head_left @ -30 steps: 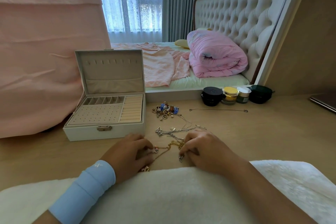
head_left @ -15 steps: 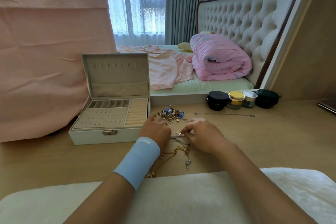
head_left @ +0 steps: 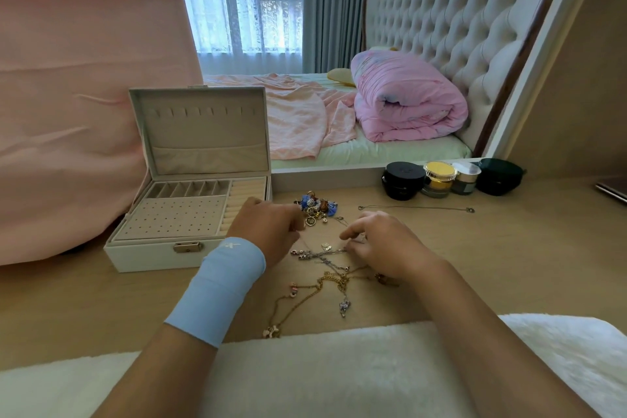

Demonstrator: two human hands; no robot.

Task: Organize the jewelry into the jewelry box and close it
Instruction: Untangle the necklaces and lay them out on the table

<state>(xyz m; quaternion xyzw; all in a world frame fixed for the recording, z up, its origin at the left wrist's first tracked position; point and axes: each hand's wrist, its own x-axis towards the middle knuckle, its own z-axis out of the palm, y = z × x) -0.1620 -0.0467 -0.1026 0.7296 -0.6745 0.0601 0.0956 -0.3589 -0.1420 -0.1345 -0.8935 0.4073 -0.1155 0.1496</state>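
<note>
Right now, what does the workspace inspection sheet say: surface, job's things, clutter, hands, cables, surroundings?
Surface: wooden tabletop, white fluffy cloth at the near edge.
Job's things: jewelry box open, compartments look empty; silver chains, gold chains, pile of rings and charms and thin necklace lie loose on the tabletop.
Clutter: four cosmetic jars at the back.
Hands: left hand and right hand, fingers curled at the silver chains; grip unclear.
Cables: nothing seen.
Surroundings: bed with pink quilt, tufted headboard, curtained window.
</note>
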